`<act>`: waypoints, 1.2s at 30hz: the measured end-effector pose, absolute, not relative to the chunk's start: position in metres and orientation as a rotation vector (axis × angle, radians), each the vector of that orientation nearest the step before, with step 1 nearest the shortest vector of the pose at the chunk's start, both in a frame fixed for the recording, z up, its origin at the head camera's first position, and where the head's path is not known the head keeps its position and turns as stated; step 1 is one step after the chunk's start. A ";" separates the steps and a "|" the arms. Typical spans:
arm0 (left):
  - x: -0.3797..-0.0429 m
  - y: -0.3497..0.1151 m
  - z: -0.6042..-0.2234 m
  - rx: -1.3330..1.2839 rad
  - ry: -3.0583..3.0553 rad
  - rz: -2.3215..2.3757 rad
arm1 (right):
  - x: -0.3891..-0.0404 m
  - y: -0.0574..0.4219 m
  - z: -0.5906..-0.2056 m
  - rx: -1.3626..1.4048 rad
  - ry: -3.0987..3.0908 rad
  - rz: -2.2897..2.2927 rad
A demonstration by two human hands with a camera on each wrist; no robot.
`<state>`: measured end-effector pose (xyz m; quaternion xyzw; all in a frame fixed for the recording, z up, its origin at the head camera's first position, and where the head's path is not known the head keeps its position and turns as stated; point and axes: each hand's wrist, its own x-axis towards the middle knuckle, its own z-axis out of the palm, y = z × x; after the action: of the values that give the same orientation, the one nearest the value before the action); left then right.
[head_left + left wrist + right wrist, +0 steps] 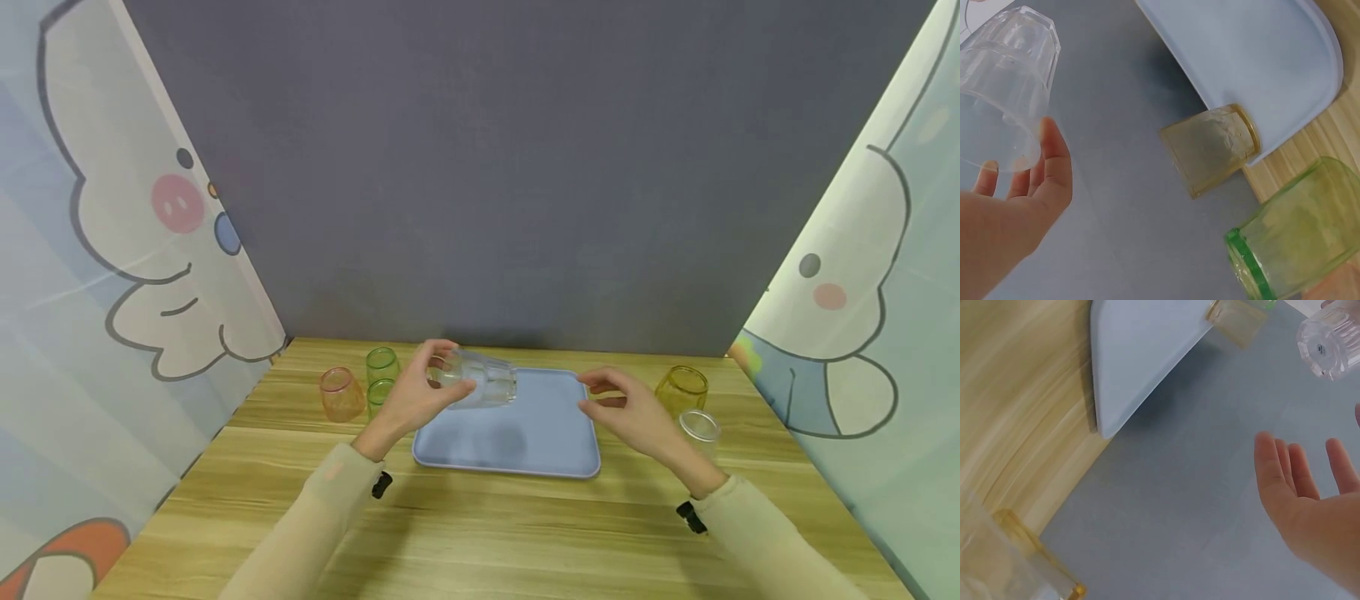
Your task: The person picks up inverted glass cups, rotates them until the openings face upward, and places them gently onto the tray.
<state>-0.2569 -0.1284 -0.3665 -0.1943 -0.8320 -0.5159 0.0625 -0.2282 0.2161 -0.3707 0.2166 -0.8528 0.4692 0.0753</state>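
Observation:
My left hand [423, 387] grips a clear faceted glass [487, 381] by its rim end, fingers and thumb around it. The glass lies on its side in the air above a pale blue tray [551, 429], its base toward the right. In the left wrist view the fingers [1055, 169] curl at the rim of the same glass [1007, 75]. At the tray's right edge, my right hand [633, 412] is raised with loosely bent fingers and holds nothing. The right wrist view shows its fingers [1269, 462] apart from the glass base [1322, 350].
Left of the tray stand an orange-pink glass [342, 396] and two green glasses [382, 365]. An amber glass [1210, 150] is by the tray's corner. To the right are a yellow glass [682, 390] and another clear glass [701, 427]. A grey panel [510, 183] rises behind the wooden table [480, 533].

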 end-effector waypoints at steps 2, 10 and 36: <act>-0.256 -0.129 -0.366 -0.579 -2.526 -1.528 | -0.228 0.219 -0.371 0.639 -2.572 1.374; -0.256 -0.130 -0.364 -0.579 -2.540 -1.412 | -0.225 0.229 -0.368 0.613 -2.609 1.250; -0.255 -0.135 -0.371 -0.527 -2.651 -1.135 | -0.215 0.265 -0.359 0.538 -2.705 1.031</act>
<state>-0.2547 -0.1352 -0.3707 -0.1790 -0.8993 -0.3850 0.1049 -0.2152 0.2652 -0.3592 0.1819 -0.9143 0.3483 0.0985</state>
